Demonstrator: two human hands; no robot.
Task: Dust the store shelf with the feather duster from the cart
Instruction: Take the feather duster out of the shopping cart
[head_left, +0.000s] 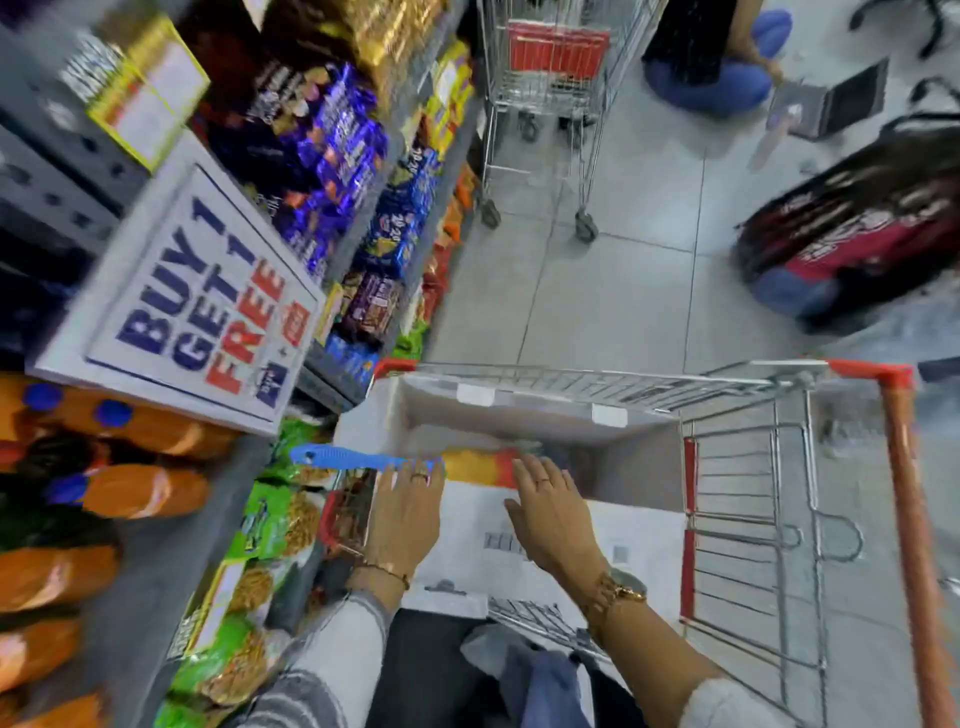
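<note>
Retrieval is underway: left hand (402, 506) is gripping the feather duster (363, 460) handle over the cart (896, 467); right hand (553, 512) is hovering spread, unclenched. Lifting toward the shelf (156, 561) likely comes next.

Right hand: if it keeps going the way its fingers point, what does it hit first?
Most likely the orange-yellow end of the feather duster lying in the white box in the cart. The right hand, fingers spread and empty, points up-left toward it; depth is unclear.
</note>
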